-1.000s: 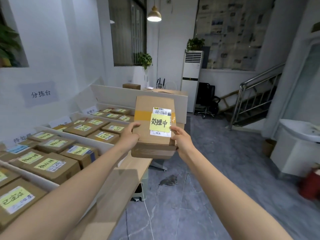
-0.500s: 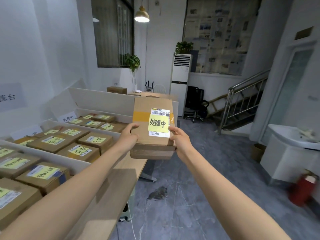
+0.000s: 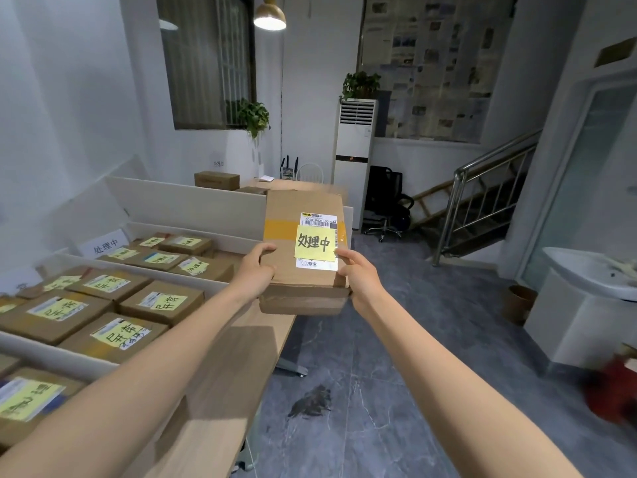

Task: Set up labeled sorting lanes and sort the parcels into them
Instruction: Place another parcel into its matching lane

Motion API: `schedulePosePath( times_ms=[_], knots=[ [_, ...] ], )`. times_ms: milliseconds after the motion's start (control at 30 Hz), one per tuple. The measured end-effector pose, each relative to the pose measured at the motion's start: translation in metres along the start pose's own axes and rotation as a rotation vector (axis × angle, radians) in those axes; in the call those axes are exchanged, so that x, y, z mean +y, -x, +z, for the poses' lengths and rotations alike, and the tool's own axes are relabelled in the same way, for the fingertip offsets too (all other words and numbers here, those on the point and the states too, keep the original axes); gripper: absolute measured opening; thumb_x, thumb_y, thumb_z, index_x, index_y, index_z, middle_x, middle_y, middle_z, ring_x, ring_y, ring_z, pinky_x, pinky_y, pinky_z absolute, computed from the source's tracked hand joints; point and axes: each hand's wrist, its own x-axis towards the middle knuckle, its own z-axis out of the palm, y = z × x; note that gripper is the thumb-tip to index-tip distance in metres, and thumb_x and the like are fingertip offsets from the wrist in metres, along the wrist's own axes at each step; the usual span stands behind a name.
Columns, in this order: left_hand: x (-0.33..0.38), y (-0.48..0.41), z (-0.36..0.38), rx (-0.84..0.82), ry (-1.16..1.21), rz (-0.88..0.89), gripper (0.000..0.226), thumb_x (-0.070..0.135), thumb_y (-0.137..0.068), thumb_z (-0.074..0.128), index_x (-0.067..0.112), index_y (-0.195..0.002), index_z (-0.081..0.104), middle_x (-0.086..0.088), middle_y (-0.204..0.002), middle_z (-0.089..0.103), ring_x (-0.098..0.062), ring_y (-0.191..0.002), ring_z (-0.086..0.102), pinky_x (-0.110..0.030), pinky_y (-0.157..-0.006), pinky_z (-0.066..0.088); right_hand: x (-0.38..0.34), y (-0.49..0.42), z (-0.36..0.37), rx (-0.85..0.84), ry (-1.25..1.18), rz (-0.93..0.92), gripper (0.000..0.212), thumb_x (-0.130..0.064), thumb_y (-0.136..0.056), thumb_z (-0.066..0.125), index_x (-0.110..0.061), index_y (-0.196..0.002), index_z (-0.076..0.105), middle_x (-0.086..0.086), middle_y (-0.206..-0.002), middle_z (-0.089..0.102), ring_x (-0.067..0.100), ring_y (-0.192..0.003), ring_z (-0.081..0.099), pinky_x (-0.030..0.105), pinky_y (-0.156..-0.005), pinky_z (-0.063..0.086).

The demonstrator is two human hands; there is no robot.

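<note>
A parcel (image 3: 303,270) held in both hands at the table's edge
On the table (image 3: 234,360), white dividers (image 3: 51,351) separate lanes full of brown boxes (image 3: 162,301), each box with a yellow note on top; the far lane has a sign (image 3: 105,244) reading 处理中. The parcel, with the same words on its own yellow note (image 3: 315,243), is just to the right of this far lane. The left hand (image 3: 256,269) grips its left side and the right hand (image 3: 358,276) its right side, thumbs on top, fingers wrapped around the edges
</note>
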Motion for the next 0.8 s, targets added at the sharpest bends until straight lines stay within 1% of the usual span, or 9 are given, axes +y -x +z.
schedulePosePath(
  times_ms=[133,300,433,567,633,700,767,800],
  knots=[
    [0.000,-0.022,0.011,0.007,-0.035,-0.016,0.049,-0.005,-0.090,0.045,0.017,-0.134,0.044,-0.002,-0.138,0.045,-0.021,-0.125,0.043,-0.029,-0.094,0.038,0.001,-0.025,-0.004,-0.021,-0.001,0.018,0.049,0.011,-0.092,0.034,-0.013,-0.129,0.056,0.001,-0.135,0.053,0.002,-0.084,0.054,0.022,-0.062,0.045],
    [-0.002,-0.051,0.029,0.047,-0.022,-0.043,0.050,-0.006,-0.088,0.045,0.017,-0.133,0.045,-0.004,-0.139,0.045,-0.019,-0.122,0.044,-0.035,-0.101,0.041,0.000,-0.066,-0.013,-0.076,0.021,0.024,0.046,0.008,-0.094,0.036,-0.014,-0.129,0.056,-0.002,-0.124,0.055,0.002,-0.083,0.054,0.019,-0.060,0.044],
    [0.001,-0.071,0.049,0.095,-0.043,-0.058,0.050,-0.006,-0.089,0.045,0.016,-0.134,0.044,-0.003,-0.141,0.044,-0.018,-0.127,0.040,-0.026,-0.094,0.035,-0.003,-0.102,-0.026,-0.141,0.051,0.030,0.043,0.006,-0.095,0.036,-0.015,-0.128,0.056,-0.004,-0.114,0.054,0.003,-0.082,0.052,0.019,-0.064,0.046],
    [0.009,-0.094,0.071,0.158,-0.051,-0.084,0.050,-0.005,-0.090,0.044,0.017,-0.135,0.043,-0.002,-0.142,0.042,-0.018,-0.129,0.037,-0.025,-0.090,0.034,-0.006,-0.140,-0.039,-0.216,0.067,0.026,0.042,0.005,-0.097,0.035,-0.016,-0.127,0.055,-0.006,-0.108,0.051,0.004,-0.083,0.053,0.020,-0.068,0.048],
    [0.010,-0.103,0.081,0.193,-0.059,-0.089,0.050,-0.006,-0.090,0.044,0.017,-0.134,0.044,-0.002,-0.142,0.042,-0.016,-0.124,0.038,-0.024,-0.088,0.032,-0.007,-0.159,-0.046,-0.250,0.069,0.018,0.040,0.005,-0.096,0.036,-0.017,-0.123,0.055,-0.008,-0.105,0.054,0.005,-0.084,0.055,0.020,-0.065,0.048],
    [0.008,-0.111,0.092,0.220,-0.059,-0.100,0.050,-0.007,-0.089,0.044,0.017,-0.132,0.045,-0.003,-0.142,0.042,-0.012,-0.118,0.037,-0.024,-0.088,0.031,-0.006,-0.176,-0.051,-0.280,0.065,0.023,0.040,0.006,-0.095,0.037,-0.018,-0.121,0.056,-0.013,-0.095,0.057,0.008,-0.082,0.057,0.020,-0.062,0.046],
    [0.007,-0.118,0.101,0.247,-0.064,-0.116,0.050,-0.007,-0.089,0.044,0.017,-0.133,0.045,-0.002,-0.142,0.042,-0.014,-0.123,0.037,-0.025,-0.089,0.031,-0.004,-0.190,-0.056,-0.319,0.071,0.024,0.040,0.006,-0.094,0.037,-0.019,-0.120,0.056,-0.014,-0.091,0.058,0.009,-0.081,0.058,0.019,-0.061,0.046],
    [0.006,-0.121,0.105,0.263,-0.063,-0.122,0.050,-0.007,-0.089,0.044,0.017,-0.133,0.045,-0.002,-0.142,0.041,-0.015,-0.126,0.036,-0.025,-0.089,0.031,-0.003,-0.197,-0.058,-0.341,0.073,0.022,0.039,0.005,-0.094,0.037,-0.020,-0.118,0.056,-0.012,-0.095,0.061,0.010,-0.082,0.059,0.019,-0.061,0.045]
  ],
)
